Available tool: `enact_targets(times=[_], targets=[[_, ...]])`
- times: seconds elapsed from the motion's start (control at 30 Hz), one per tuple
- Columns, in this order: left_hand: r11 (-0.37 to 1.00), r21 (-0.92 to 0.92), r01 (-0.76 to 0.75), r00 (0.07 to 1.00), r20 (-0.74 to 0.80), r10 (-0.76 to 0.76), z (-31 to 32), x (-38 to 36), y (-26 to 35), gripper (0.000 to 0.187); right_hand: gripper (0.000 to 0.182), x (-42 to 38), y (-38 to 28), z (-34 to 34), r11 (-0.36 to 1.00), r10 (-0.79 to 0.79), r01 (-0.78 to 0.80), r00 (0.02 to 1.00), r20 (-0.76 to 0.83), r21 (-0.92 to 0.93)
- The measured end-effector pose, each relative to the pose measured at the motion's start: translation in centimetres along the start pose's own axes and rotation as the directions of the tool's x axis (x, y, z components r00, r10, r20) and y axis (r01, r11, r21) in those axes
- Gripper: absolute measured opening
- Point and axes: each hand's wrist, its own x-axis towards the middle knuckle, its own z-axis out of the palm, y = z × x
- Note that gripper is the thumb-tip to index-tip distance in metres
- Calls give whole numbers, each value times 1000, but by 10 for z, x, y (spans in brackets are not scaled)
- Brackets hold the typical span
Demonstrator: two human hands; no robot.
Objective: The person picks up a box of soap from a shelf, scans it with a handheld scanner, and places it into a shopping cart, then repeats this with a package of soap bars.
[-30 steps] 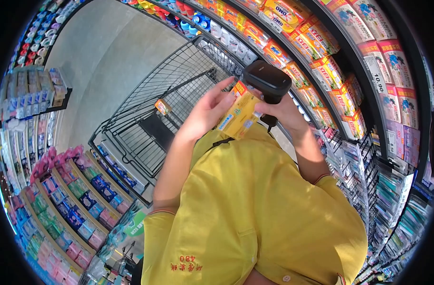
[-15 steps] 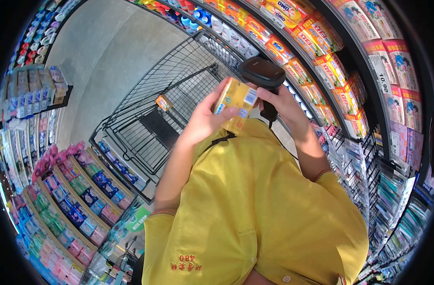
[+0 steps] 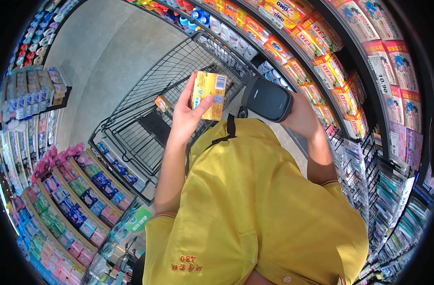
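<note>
My left hand (image 3: 187, 115) is closed around a yellow pack (image 3: 208, 97), thumb across its front and fingers behind its left side. A white barcode shows at the pack's upper right, with a square printed code lower down. In my right hand (image 3: 301, 115) is a black handheld barcode scanner (image 3: 267, 99), its broad head towards the pack and a gap between the two. The scanner's handle is mostly hidden under its head. Below and beyond both hands stands a wire shopping cart (image 3: 145, 90), where a small orange pack (image 3: 162, 103) lies.
Shelves of orange and yellow detergent packs (image 3: 316, 35) curve along the right. Hanging goods (image 3: 392, 199) fill a rack at lower right. At lower left are stepped shelves of small packs (image 3: 74, 204). Grey floor (image 3: 98, 42) extends beyond the cart.
My left hand has moved left with the yellow pack, and its barcode side faces up more squarely. The scanner has come away from the pack, shifting right and down and turning.
</note>
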Motion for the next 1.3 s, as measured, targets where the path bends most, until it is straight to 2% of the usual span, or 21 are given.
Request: enact_targets(times=[0.3,0.4,0.47,0.67,0.77,1.0,1.07,1.1,1.17,1.2,1.27,1.3], targets=[[995,55,-81,997,1,81,2,-1,2,70,50,-1,-9,0,998,-52,52,998,-22,-35],[997,50,-61,998,4,61,2,-2,2,70,48,0,-6,1,997,-66,65,997,-36,-35],[997,8,-77,997,4,77,0,-1,-5,70,45,1,-3,0,1000,-8,8,1000,-10,-9],[996,43,-74,997,2,74,-1,-1,-11,71,42,-1,2,1,1000,21,-20,1000,12,-19],[1000,1,-24,999,28,24,0,-2,-6,69,42,0,2,1,1000,-9,9,1000,7,-21],[999,-35,-30,999,41,32,0,1,-13,69,43,2,9,5,997,12,-10,999,33,-78],[994,-107,33,999,31,-30,1,0,-12,72,40,8,22,18,985,-111,138,966,-235,102],[994,-109,33,999,30,-30,1,-1,-13,72,40,12,28,19,985,-111,138,966,-233,101],[962,-234,141,984,144,-109,-2,-2,-13,74,38,20,36,17,866,147,-128,989,-2,483],[962,-235,139,984,144,-107,-1,-2,-12,74,38,23,33,18,867,146,-127,989,-2,482],[943,-271,195,961,243,-129,4,-4,-7,74,40,29,22,22,678,221,-159,975,8,717],[930,-277,240,951,262,-167,5,-4,-9,73,43,31,24,26,649,233,-169,972,17,742]])
